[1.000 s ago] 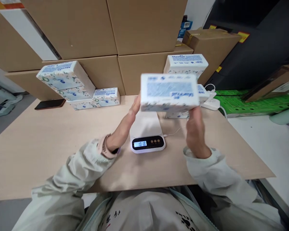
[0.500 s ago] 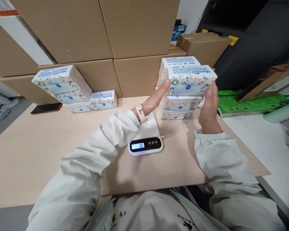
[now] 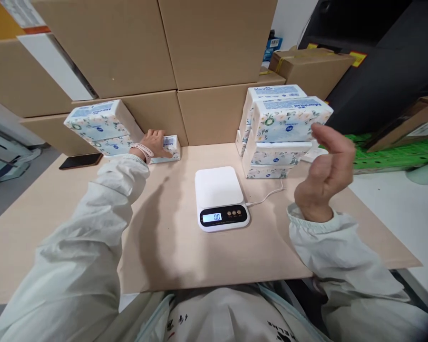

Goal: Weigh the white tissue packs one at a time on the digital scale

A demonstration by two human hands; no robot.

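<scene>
My left hand (image 3: 156, 144) lies over a small tissue pack (image 3: 171, 145), thumb at its front and fingers across its top. That pack sits on the table beside the left stack of tissue packs (image 3: 107, 126). My right hand (image 3: 323, 173) is raised, holding nothing, with its fingers loosely bent and apart from the thumb. It is nearest to the right edge of the top tissue pack (image 3: 288, 121) in the right stack; whether a fingertip touches it I cannot tell. Between the two stacks lies a white digital scale (image 3: 219, 187), its platform bare and its display reading 0.0.
Large cardboard boxes (image 3: 217, 111) form a wall behind the table (image 3: 178, 256). A dark phone (image 3: 80, 161) rests by the left stack. A white cable (image 3: 267, 194) runs from the scale toward the right stack. Green crates (image 3: 395, 159) stand at the right.
My left hand has left the right stack and moved left onto the small tissue pack. My right hand has drawn back from the right stack toward me. The view has shifted slightly.
</scene>
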